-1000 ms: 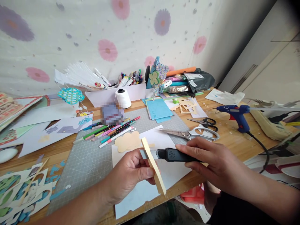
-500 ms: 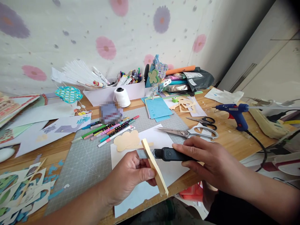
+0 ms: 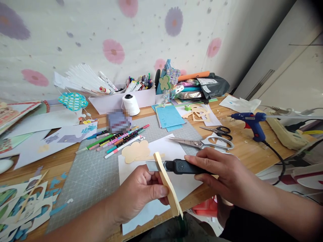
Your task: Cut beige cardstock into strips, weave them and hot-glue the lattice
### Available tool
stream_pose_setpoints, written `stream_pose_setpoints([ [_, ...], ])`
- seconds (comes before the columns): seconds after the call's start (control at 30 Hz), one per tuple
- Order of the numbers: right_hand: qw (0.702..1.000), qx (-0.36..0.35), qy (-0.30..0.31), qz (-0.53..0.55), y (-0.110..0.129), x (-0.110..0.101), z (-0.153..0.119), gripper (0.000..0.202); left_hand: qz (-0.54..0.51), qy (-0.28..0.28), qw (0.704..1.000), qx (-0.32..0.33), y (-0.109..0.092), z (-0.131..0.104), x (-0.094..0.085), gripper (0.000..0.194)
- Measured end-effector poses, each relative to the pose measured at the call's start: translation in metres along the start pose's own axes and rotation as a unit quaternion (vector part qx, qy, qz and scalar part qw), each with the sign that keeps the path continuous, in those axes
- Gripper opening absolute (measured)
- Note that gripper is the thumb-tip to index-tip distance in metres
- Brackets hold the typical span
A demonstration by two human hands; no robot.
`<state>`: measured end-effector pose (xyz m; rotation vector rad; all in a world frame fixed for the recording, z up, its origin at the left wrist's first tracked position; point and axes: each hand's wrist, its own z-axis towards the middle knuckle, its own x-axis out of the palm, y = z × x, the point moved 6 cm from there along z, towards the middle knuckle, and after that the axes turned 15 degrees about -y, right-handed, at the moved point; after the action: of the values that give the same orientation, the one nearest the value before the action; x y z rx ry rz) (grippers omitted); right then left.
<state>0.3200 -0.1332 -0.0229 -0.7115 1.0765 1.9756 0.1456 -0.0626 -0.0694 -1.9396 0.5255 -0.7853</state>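
A folded strip of cream paper (image 3: 168, 188) is pinched between the thumb and fingers of my left hand (image 3: 145, 190), its lower end splayed into layers. My right hand (image 3: 219, 168) grips a black utility knife (image 3: 188, 167) from the right. The knife's blade (image 3: 151, 166) lies across the strip near its upper end, inside the fold, with its tip beside my left fingers. Beneath both hands is white paper (image 3: 186, 178). Cream cloud-shaped cutouts (image 3: 136, 151) rest on that paper, just beyond my left hand.
Grey-handled scissors (image 3: 202, 143) and black-handled scissors (image 3: 223, 132) lie behind my right hand. A blue glue gun (image 3: 253, 122) stands at the right. Several pens (image 3: 121, 139) rest on the grey cutting mat (image 3: 91, 174); paper scraps (image 3: 22, 208) cover the left front.
The strip has slid slightly down and toward me against the blade, and its lower layers have spread apart. Both hands keep their holds.
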Motion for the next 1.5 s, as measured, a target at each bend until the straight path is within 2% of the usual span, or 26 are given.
stream_pose_setpoints([
  [0.23, 1.0, 0.015, -0.003, 0.002, -0.009, -0.005, -0.004, 0.046, -0.027, -0.038, 0.999, -0.023, 0.003, -0.001, -0.007, 0.027],
  [0.4, 1.0, 0.022, 0.011, 0.005, -0.003, 0.002, -0.003, 0.044, 0.007, -0.006, 1.0, -0.023, 0.003, -0.001, -0.001, 0.029],
  [0.53, 1.0, 0.026, 0.011, 0.008, -0.004, 0.003, -0.001, 0.044, -0.005, 0.008, 1.0, -0.019, 0.003, -0.002, 0.0, 0.029],
  [0.77, 0.998, 0.065, 0.004, 0.006, -0.015, -0.002, 0.001, 0.042, -0.021, -0.042, 0.998, -0.039, 0.004, 0.001, -0.008, 0.036],
  [0.97, 0.997, 0.068, 0.01, -0.029, -0.015, 0.002, 0.005, 0.04, -0.028, -0.062, 0.997, -0.045, 0.003, 0.004, -0.011, 0.027],
  [1.13, 0.997, 0.036, 0.012, -0.067, -0.012, 0.005, 0.007, 0.039, -0.07, -0.033, 0.995, -0.057, 0.002, 0.003, -0.013, 0.05],
  [1.2, 0.996, 0.022, 0.008, -0.081, -0.011, 0.006, 0.008, 0.039, -0.082, -0.032, 0.995, -0.056, 0.0, 0.002, -0.013, 0.054],
  [1.27, 0.996, 0.006, 0.005, -0.091, -0.008, 0.006, 0.009, 0.038, -0.082, -0.056, 0.994, -0.053, -0.001, 0.003, -0.015, 0.053],
  [1.4, 0.995, -0.007, 0.005, -0.103, -0.004, 0.008, 0.012, 0.04, -0.052, -0.145, 0.986, -0.068, 0.002, 0.005, -0.021, 0.047],
  [1.5, 0.994, -0.002, 0.01, -0.107, -0.003, 0.01, 0.014, 0.041, -0.037, -0.172, 0.982, -0.073, 0.004, 0.006, -0.023, 0.041],
])
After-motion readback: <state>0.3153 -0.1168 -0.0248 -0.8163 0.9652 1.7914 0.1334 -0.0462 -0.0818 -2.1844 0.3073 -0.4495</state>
